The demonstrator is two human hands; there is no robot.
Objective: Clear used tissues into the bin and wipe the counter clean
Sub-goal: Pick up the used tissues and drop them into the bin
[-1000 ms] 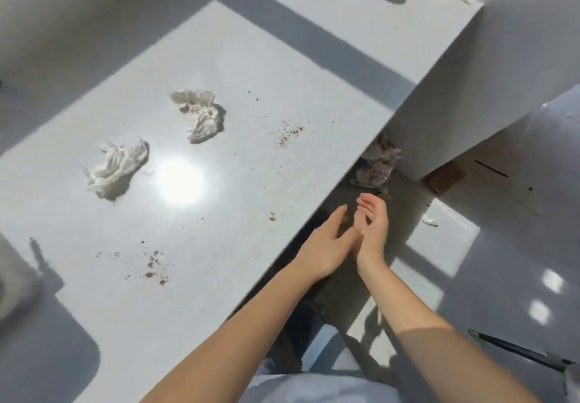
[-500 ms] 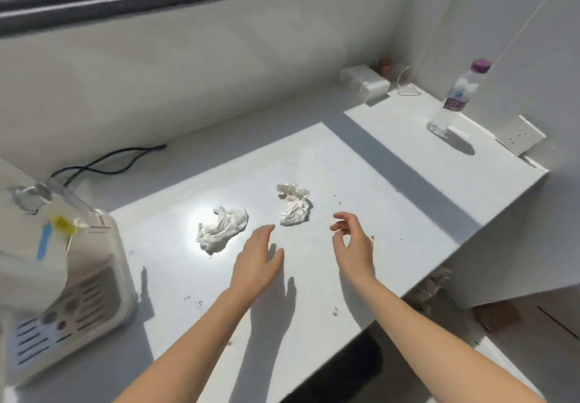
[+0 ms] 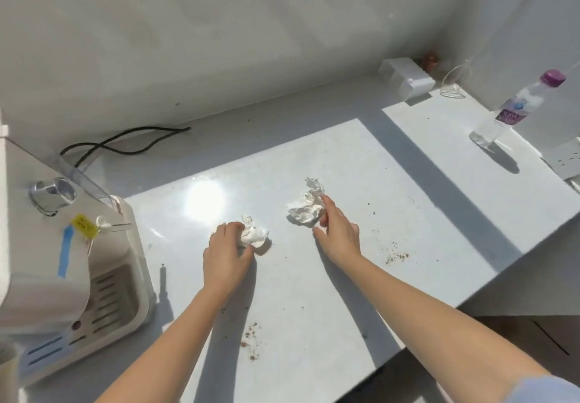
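Two crumpled white tissues lie on the white counter (image 3: pixel 361 157). My left hand (image 3: pixel 224 255) has its fingers curled around the left tissue (image 3: pixel 253 235), which still rests on the counter. My right hand (image 3: pixel 337 230) pinches the right tissue (image 3: pixel 306 209) between thumb and fingers at its right edge. Brown crumbs (image 3: pixel 396 255) are scattered right of my right hand, and more crumbs (image 3: pixel 251 338) lie near the front edge. No bin shows in this view.
A white water dispenser (image 3: pixel 62 277) with a drip tray fills the left side. A black cable (image 3: pixel 125 142) lies behind it. A purple-capped water bottle (image 3: pixel 514 110), a white box (image 3: pixel 408 79) and a clear glass (image 3: pixel 455 83) stand at the back right.
Both hands came up from below the counter edge, reached forward over the counter and closed on the two tissues. The view tilted up from the floor to the counter.
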